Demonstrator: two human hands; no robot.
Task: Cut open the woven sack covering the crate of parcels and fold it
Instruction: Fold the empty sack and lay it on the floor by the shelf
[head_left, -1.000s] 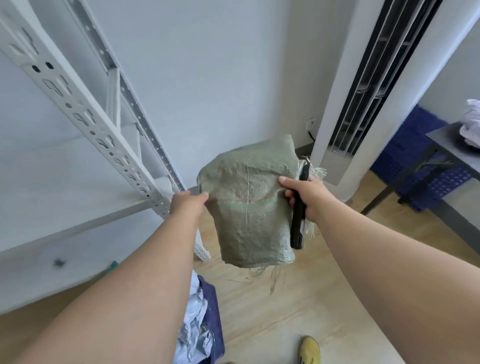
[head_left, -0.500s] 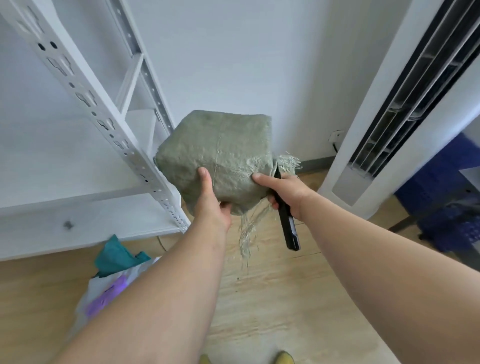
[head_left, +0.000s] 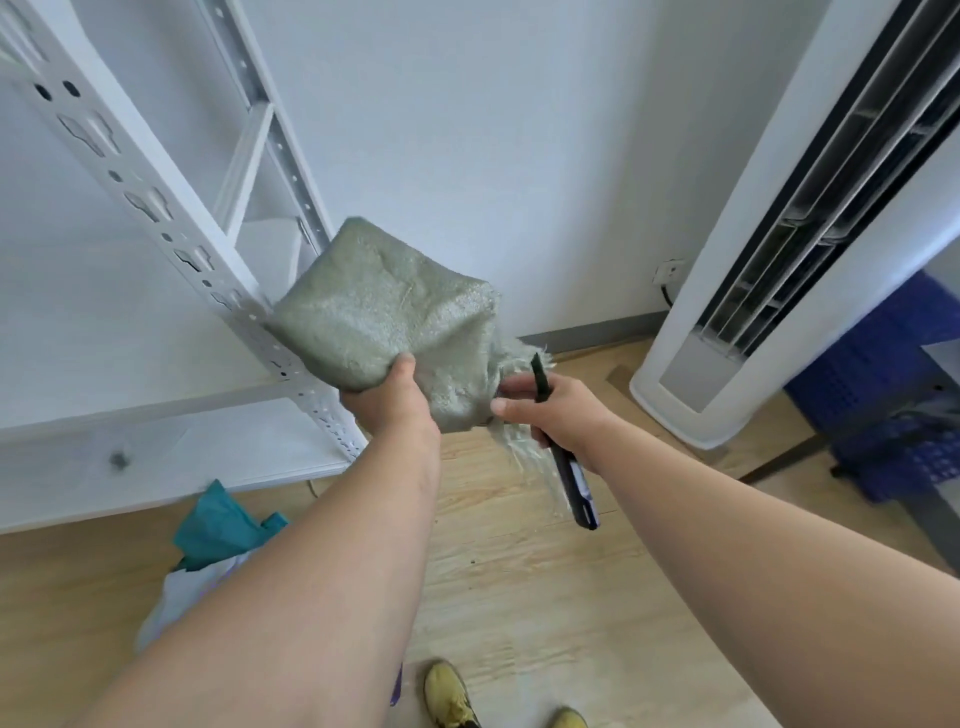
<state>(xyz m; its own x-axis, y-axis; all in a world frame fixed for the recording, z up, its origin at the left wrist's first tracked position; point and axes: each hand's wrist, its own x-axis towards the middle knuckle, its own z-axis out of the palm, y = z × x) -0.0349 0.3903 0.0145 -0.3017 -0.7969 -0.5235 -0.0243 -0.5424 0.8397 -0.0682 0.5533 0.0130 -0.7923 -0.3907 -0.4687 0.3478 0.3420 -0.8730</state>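
You stand on a wood floor (head_left: 519, 587) by a white wall, with a white metal rack (head_left: 171, 218) to your left and a tall white fan unit (head_left: 769, 291) to your right. The sack (head_left: 389, 306) is off the floor in front of you, already a folded bundle held up just beside the rack's post. Your left hand (head_left: 395, 405) grips its lower edge, thumb on top. Your right hand (head_left: 556, 410) pinches the frayed corner with thumb and fingertips while the remaining fingers curl around the knife (head_left: 566, 457).

To finish the fold well, I judge you should keep the loose threads tucked inward, press the layers flat between both hands, and keep the knife's tip turned away from the cloth and your left wrist.

The bundle's long axis runs diagonally, from the frayed corner at lower right up toward the rack at upper left; the folded, closed end points up and left.
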